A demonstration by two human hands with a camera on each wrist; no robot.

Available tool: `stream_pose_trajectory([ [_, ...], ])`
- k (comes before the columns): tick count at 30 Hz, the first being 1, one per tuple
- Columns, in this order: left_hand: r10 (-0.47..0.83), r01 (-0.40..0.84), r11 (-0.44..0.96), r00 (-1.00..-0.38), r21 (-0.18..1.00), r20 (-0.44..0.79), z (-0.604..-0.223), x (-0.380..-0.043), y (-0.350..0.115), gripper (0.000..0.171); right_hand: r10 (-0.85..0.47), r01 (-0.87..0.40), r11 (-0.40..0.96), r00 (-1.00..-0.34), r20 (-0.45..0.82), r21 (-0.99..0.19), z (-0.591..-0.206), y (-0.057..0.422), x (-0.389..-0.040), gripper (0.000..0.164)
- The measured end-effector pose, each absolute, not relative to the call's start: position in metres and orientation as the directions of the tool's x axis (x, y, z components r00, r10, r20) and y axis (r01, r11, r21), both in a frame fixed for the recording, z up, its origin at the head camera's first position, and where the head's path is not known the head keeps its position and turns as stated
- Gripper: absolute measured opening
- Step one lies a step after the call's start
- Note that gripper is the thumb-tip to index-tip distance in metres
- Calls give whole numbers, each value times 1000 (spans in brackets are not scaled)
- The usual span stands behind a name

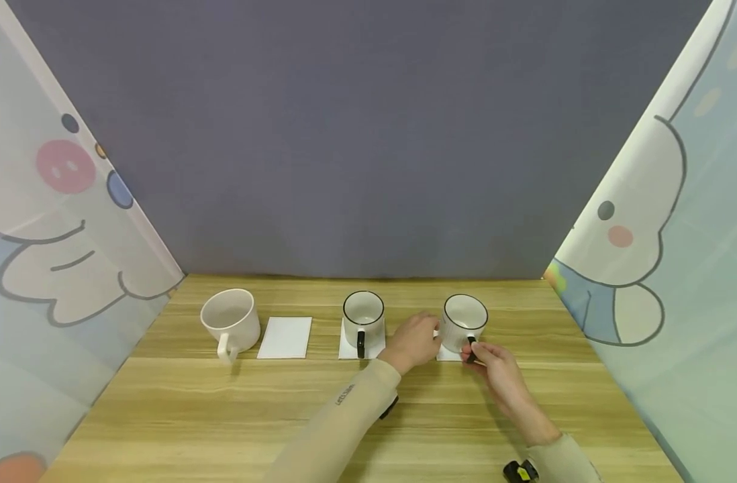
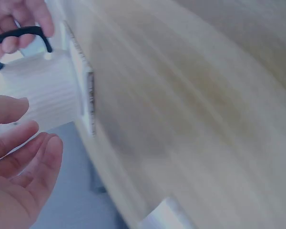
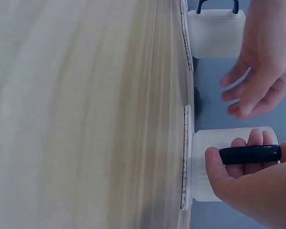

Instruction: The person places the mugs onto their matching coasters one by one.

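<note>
A white mug [image 1: 464, 314] with a dark rim and black handle [image 3: 250, 154] stands upright on a white square coaster [image 3: 187, 157] at the right. My right hand [image 1: 501, 372] holds it by the handle, thumb against the handle's end and fingers behind. To the mug's left is my left hand [image 1: 413, 341], its fingers loosely bent and holding nothing. A gap shows between this hand and the mug in the right wrist view. A matching mug [image 1: 364, 312] sits on another coaster [image 1: 348, 350] in the middle, its black handle facing me.
A plain white mug [image 1: 238, 327] with a white handle stands on the wooden table [image 1: 211, 416] at the far left. Beside it lies a bare white coaster [image 1: 286, 337]. A dark grey panel [image 1: 368, 147] rises behind the table, and cartoon-printed sheets [image 1: 634, 221] flank both sides.
</note>
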State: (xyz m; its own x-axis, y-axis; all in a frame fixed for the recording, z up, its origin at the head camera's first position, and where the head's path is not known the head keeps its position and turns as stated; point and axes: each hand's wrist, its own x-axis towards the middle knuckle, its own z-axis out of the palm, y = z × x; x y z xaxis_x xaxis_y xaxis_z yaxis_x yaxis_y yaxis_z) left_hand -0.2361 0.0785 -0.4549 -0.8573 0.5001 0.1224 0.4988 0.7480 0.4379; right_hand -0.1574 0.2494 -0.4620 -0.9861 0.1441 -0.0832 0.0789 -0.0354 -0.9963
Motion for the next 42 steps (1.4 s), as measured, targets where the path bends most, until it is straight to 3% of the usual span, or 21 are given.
stream_pose_trajectory([
  [8,540,581,743,-814,332,216,-438,-226,71,8,116,81,8,-990,-80,-997,-462,253,-158,30],
  [20,565,649,685,-760,332,321,-411,-210,46,8,108,47,-12,-993,-48,-999,-462,252,-158,28],
  [29,602,712,656,-693,250,397,-402,-200,30,9,105,66,9,-992,-65,-998,-463,254,-160,29],
  [42,538,701,651,-697,291,474,-394,-191,-5,13,101,58,15,-993,-56,-998,-463,254,-158,30],
])
